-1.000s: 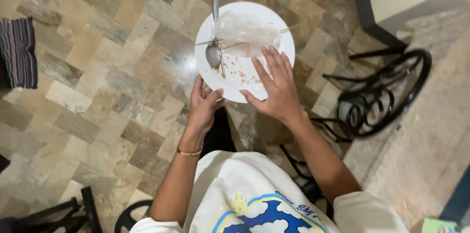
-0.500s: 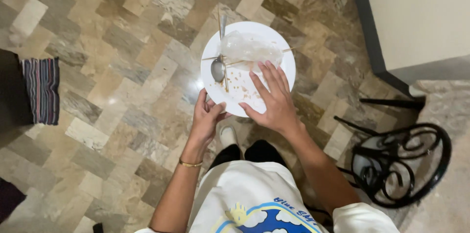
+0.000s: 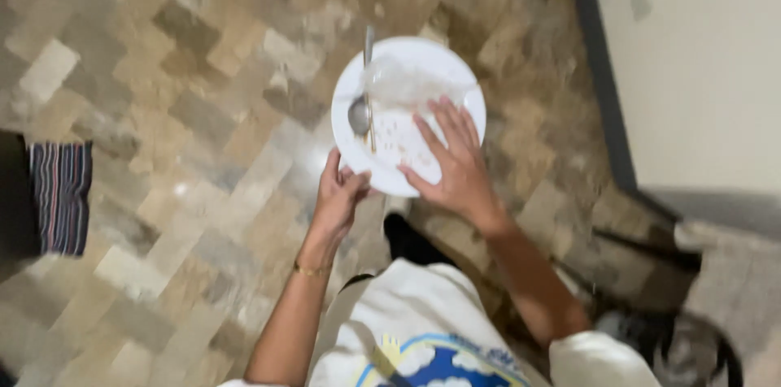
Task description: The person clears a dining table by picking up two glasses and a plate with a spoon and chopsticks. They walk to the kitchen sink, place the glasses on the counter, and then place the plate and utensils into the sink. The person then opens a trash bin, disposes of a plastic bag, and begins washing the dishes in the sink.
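Shifted toward mid-frame since half a second ago: one white plate (image 3: 407, 70), carried above a tiled floor (image 3: 163, 151). Gripped at the near rim by the left hand (image 3: 340, 200), fingers curled under, thumb on top. Pressed from above by the right hand (image 3: 455, 163), fingers spread flat. Resting on it: one spoon (image 3: 360, 110), one crumpled clear wrapper (image 3: 399, 82). Lying at far left: one striped mat (image 3: 58, 196).
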